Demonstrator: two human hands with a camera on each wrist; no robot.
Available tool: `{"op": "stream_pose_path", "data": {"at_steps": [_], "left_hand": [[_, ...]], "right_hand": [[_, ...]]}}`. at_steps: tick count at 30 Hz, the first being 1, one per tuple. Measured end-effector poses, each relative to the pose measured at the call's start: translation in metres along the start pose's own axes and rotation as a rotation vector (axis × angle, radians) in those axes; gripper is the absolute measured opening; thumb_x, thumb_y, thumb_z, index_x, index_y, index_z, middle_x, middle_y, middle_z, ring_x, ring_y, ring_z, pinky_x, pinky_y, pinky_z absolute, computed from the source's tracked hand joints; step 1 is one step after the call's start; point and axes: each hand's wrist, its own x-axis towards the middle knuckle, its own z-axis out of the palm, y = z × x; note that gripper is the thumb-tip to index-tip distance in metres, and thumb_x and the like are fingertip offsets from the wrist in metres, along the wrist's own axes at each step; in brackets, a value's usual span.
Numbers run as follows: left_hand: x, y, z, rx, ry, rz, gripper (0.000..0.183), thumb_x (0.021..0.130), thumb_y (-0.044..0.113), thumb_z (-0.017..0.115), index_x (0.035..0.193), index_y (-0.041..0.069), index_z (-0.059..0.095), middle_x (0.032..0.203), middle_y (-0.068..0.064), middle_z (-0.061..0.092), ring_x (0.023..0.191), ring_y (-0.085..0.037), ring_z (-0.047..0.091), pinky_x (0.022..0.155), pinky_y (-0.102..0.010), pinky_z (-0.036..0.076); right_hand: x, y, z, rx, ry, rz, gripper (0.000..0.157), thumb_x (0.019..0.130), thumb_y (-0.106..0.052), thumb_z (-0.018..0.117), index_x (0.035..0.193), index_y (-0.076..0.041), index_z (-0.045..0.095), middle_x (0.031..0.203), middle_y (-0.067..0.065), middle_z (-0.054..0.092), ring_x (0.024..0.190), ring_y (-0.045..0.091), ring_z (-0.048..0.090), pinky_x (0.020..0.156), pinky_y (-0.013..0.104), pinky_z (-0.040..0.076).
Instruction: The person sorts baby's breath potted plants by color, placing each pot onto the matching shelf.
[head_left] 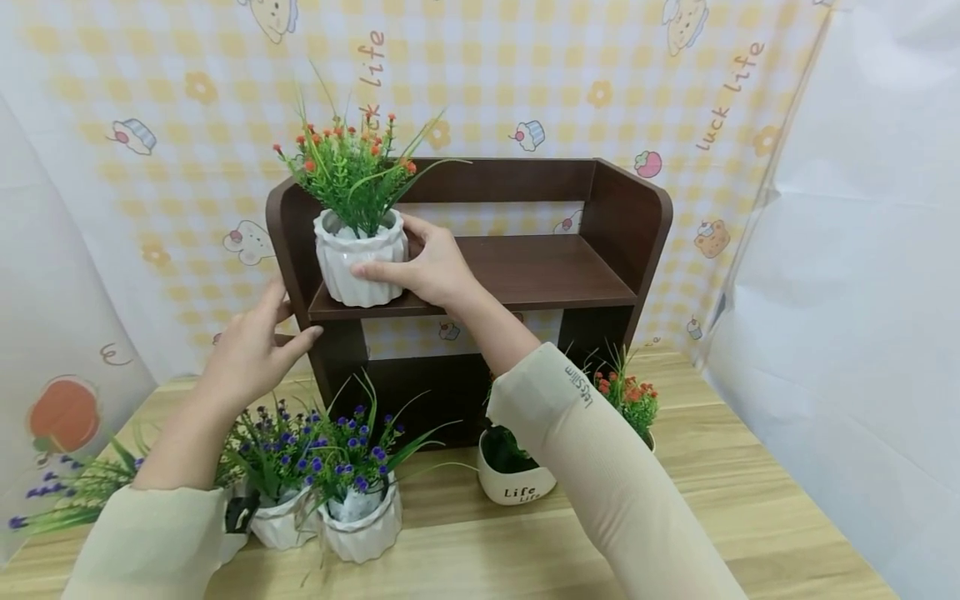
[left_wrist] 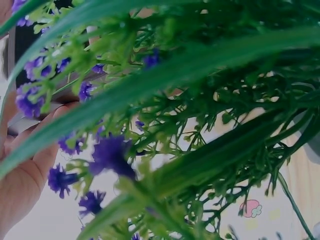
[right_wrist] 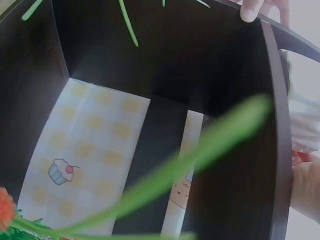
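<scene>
A potted plant with orange flowers in a white ribbed pot is at the left end of the upper board of a dark brown shelf. My right hand grips this pot from its right side, thumb across the front. Whether the pot's base fully rests on the board, I cannot tell. My left hand holds the shelf's left side panel, its thumb at the front edge and its fingers along the outside. In the right wrist view, a left fingertip shows against the panel.
White pots with purple flowers stand at the front left, below my left arm. A cream pot lettered "Life" and orange flowers are partly behind my right sleeve. A checked cloth hangs behind the shelf on the wooden table.
</scene>
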Motion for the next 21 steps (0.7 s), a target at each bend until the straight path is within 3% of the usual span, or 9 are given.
{"op": "stream_pose_path", "data": {"at_steps": [8,21], "left_hand": [[0.001,0.002,0.0,-0.01,-0.003,-0.015,0.06,0.1,0.017,0.059,0.151,0.008,0.028,0.138,-0.039,0.049,0.109,-0.056,0.061,0.081,-0.063,0.055],[0.001,0.002,0.0,-0.013,-0.002,-0.029,0.06,0.1,0.017,0.059,0.151,0.007,0.029,0.139,-0.039,0.049,0.111,-0.056,0.06,0.082,-0.063,0.054]], "right_hand": [[0.006,0.005,-0.001,-0.036,0.012,0.028,0.077,0.078,-0.023,0.085,0.146,-0.016,0.049,0.116,0.003,0.071,0.101,0.013,0.069,0.082,0.024,0.058],[0.011,0.01,-0.002,-0.046,0.026,0.044,0.078,0.078,-0.025,0.085,0.147,-0.013,0.049,0.117,0.003,0.07,0.099,0.012,0.068,0.081,0.024,0.057]]}}
